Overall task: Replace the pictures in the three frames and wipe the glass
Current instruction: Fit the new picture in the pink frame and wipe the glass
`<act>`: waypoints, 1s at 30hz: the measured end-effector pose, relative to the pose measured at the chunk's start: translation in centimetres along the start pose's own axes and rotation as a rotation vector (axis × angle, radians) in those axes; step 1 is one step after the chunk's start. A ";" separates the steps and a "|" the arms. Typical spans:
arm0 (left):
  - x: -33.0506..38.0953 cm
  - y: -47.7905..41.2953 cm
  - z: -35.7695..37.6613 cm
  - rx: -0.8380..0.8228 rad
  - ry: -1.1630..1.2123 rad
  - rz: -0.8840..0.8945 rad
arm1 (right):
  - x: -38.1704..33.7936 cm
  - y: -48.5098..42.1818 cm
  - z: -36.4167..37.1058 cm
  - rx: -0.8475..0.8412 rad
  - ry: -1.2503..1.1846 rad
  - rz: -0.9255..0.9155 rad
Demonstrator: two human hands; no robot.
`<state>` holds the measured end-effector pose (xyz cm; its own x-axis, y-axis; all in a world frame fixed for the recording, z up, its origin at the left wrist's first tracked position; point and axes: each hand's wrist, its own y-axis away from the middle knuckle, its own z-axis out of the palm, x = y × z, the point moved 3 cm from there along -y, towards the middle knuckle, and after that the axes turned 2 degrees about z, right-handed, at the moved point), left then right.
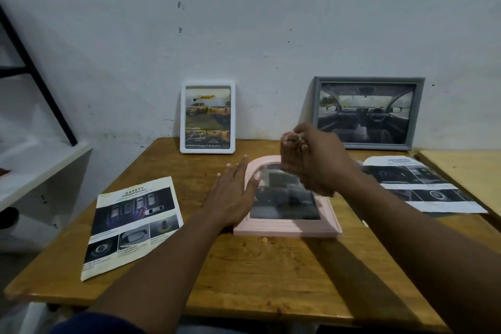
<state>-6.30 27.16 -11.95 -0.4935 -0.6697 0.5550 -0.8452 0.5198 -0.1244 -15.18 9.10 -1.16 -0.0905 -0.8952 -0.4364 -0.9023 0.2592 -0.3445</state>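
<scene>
A pink frame (287, 226) with an arched top lies flat in the middle of the wooden table (244, 274), a dark picture under its glass. My left hand (233, 195) rests flat on its left edge, fingers spread. My right hand (309, 163) hovers blurred above the glass with fingers curled; whether it holds anything I cannot make out. A white frame (207, 116) with a yellow truck picture leans on the wall. A grey frame (366, 112) showing a car interior leans at the back right.
A printed "SAFETY" sheet (132, 225) lies at the left of the table. Another car brochure sheet (423, 184) lies at the right. A second, lighter table (466, 168) adjoins on the right. A white shelf (40, 171) with a black bar stands at the left.
</scene>
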 end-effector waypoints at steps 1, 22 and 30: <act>-0.3 -0.4 -0.1 0.012 0.000 0.004 | -0.7 -1.4 1.4 -0.021 -0.007 -0.033; -0.6 -0.6 0.4 -0.141 -0.150 0.012 | 5.1 -1.8 11.7 -0.371 0.408 -0.072; -0.4 -0.1 0.2 -0.086 0.082 -0.029 | -0.9 2.0 12.6 -0.411 0.031 0.023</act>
<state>-6.05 27.32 -12.33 -0.4477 -0.6413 0.6231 -0.8365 0.5466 -0.0385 -11.62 15.00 -11.97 -0.1195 -0.9029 -0.4128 -0.9926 0.1184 0.0284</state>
